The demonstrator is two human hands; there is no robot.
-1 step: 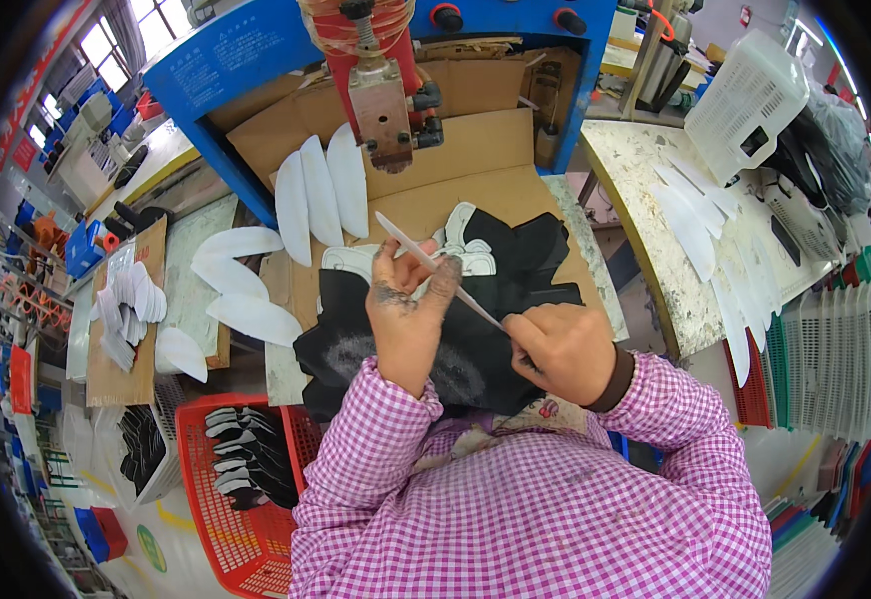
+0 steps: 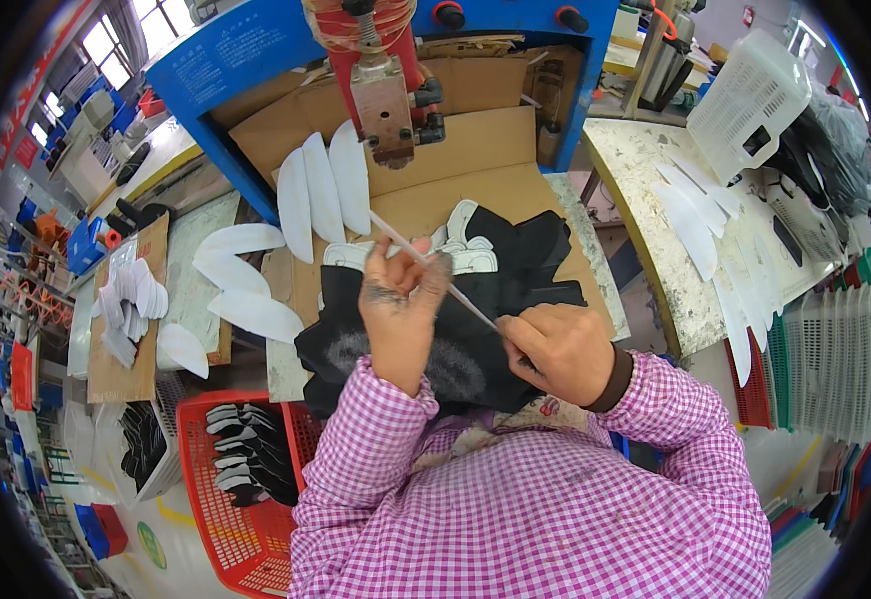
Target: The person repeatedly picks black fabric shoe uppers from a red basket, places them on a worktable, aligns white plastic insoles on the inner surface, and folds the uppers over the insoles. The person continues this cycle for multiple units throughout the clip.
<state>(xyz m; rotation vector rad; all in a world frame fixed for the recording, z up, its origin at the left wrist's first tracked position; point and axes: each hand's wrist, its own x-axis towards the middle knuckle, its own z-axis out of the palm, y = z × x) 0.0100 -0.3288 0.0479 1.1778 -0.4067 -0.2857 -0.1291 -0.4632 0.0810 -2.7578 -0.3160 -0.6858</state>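
A slim white leaf-shaped piece (image 2: 392,235) is held slantwise in front of me, turned almost edge-on. My left hand (image 2: 400,309) is closed on its middle, thumb against fingers, with dark smudges on the skin. My right hand (image 2: 560,349) pinches its lower right end, the other fingers curled in. Below both hands lie black fabric pieces (image 2: 470,349) with greyish fuzzy patches. White padded parts (image 2: 470,260) lie at their far side. Three similar white pieces (image 2: 323,190) lean side by side beyond my left hand, and more white pieces (image 2: 256,314) lie to the left.
A blue machine frame (image 2: 226,85) lined with cardboard stands ahead, its metal head (image 2: 383,110) hanging over the work. On the left are a red basket (image 2: 246,549) of black-and-white strips and a board with stacked white pieces (image 2: 136,299). The right-hand table (image 2: 645,230) holds white pieces and a white basket (image 2: 750,100).
The white piece has turned slightly more edge-on and its far tip has shifted a little left. Both hands keep their hold, the right moving slightly left.
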